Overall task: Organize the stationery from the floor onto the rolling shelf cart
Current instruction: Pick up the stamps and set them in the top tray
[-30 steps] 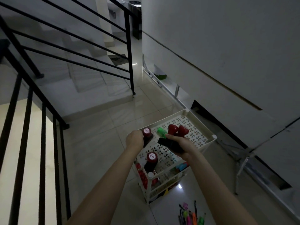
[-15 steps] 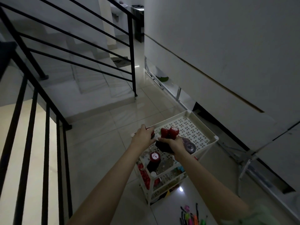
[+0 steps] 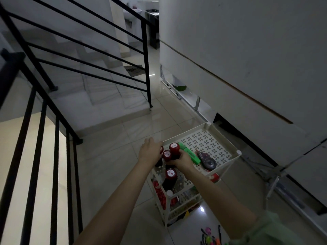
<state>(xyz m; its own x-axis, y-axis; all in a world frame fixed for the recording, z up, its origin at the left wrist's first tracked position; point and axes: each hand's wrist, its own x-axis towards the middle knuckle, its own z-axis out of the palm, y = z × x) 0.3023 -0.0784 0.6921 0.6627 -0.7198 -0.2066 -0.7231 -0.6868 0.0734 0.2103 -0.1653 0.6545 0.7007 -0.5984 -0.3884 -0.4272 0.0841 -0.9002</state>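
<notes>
Both hands over cart (image 3: 236, 152) top tray. Right hand (image 3: 182, 160) fingers wrapped round two red-capped bottles (image 3: 170, 152), caps poking up above the knuckles. Left hand (image 3: 149, 151) covers a third bottle; its finger state can't be made out.
</notes>
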